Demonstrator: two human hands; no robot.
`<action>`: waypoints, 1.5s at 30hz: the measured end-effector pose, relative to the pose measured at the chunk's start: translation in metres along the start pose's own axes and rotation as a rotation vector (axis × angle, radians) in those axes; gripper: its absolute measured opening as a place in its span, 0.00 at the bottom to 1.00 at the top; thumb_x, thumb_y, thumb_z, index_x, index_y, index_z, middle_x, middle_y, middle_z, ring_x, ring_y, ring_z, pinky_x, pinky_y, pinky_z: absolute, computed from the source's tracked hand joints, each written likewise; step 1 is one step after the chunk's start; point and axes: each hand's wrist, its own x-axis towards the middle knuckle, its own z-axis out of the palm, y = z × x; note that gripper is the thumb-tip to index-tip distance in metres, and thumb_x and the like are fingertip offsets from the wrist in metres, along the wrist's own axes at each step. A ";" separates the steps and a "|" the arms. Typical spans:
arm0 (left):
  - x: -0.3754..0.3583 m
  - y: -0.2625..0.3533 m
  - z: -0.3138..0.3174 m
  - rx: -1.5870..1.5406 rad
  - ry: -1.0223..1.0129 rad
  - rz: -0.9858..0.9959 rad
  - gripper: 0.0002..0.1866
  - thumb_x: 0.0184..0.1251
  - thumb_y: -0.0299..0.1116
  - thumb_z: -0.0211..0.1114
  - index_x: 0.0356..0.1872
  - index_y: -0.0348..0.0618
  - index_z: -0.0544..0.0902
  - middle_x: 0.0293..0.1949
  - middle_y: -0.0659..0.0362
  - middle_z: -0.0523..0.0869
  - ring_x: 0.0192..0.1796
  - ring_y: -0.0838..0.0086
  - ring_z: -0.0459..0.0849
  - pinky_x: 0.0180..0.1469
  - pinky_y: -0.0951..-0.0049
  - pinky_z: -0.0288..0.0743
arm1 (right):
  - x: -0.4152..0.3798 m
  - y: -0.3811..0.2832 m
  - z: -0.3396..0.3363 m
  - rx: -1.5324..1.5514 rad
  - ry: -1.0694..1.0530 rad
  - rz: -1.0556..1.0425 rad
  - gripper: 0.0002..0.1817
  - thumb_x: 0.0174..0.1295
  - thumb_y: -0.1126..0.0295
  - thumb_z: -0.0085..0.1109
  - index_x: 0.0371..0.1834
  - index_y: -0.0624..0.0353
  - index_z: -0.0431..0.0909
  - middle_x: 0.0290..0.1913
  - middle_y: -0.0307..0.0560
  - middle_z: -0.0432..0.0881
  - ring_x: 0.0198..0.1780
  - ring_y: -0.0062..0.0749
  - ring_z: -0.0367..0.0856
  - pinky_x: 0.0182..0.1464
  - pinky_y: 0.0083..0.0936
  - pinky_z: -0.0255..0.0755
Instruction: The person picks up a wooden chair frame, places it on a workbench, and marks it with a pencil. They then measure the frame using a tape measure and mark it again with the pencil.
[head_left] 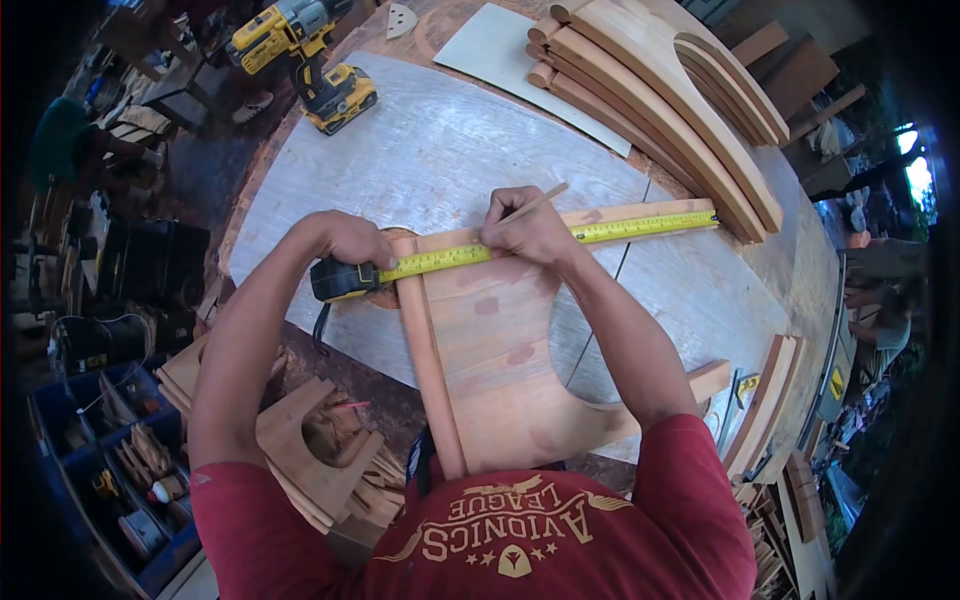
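Observation:
A yellow tape measure blade (620, 228) is stretched along the top edge of a curved wooden frame (500, 350), reaching its right end. My left hand (352, 240) is closed at the left end of the blade, beside the black tape case (342, 279), with fingers against the blade and wood. My right hand (530, 228) is closed round a thin wooden pencil-like stick (540, 202), resting over the blade near the frame's middle. The frame lies on the grey board, with a straight wooden bar (430, 370) at its left side.
A yellow cordless drill (310, 60) stands at the table's upper left. Curved wooden pieces (650, 90) are stacked at the upper right. More cut pieces (765, 410) lie at the right. A blue compartment box (110, 470) with tools is at the lower left.

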 end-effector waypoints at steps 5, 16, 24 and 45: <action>-0.007 0.007 -0.002 0.000 -0.002 -0.014 0.24 0.70 0.50 0.62 0.52 0.40 0.87 0.42 0.52 0.90 0.43 0.67 0.85 0.48 0.65 0.76 | 0.000 0.000 0.001 -0.030 0.011 0.005 0.10 0.50 0.78 0.70 0.20 0.60 0.75 0.22 0.39 0.81 0.22 0.19 0.79 0.24 0.18 0.73; -0.013 0.012 -0.002 -0.008 0.010 -0.023 0.23 0.70 0.49 0.62 0.52 0.40 0.87 0.42 0.54 0.89 0.42 0.69 0.85 0.47 0.66 0.77 | 0.000 0.002 0.002 -0.027 0.029 0.017 0.11 0.50 0.78 0.70 0.20 0.60 0.75 0.22 0.39 0.81 0.22 0.18 0.79 0.24 0.17 0.73; -0.007 0.004 0.000 -0.034 0.010 0.003 0.22 0.70 0.47 0.62 0.52 0.40 0.87 0.43 0.53 0.89 0.43 0.68 0.85 0.48 0.66 0.77 | 0.000 0.000 0.000 -0.014 0.018 0.015 0.10 0.50 0.77 0.70 0.20 0.60 0.75 0.22 0.40 0.81 0.21 0.18 0.79 0.24 0.17 0.73; -0.008 0.006 -0.001 -0.004 0.011 0.022 0.22 0.69 0.48 0.62 0.53 0.41 0.87 0.44 0.52 0.90 0.46 0.67 0.86 0.51 0.66 0.77 | 0.000 0.004 0.003 -0.020 0.044 0.009 0.10 0.48 0.74 0.70 0.19 0.61 0.76 0.20 0.41 0.80 0.21 0.21 0.80 0.24 0.22 0.71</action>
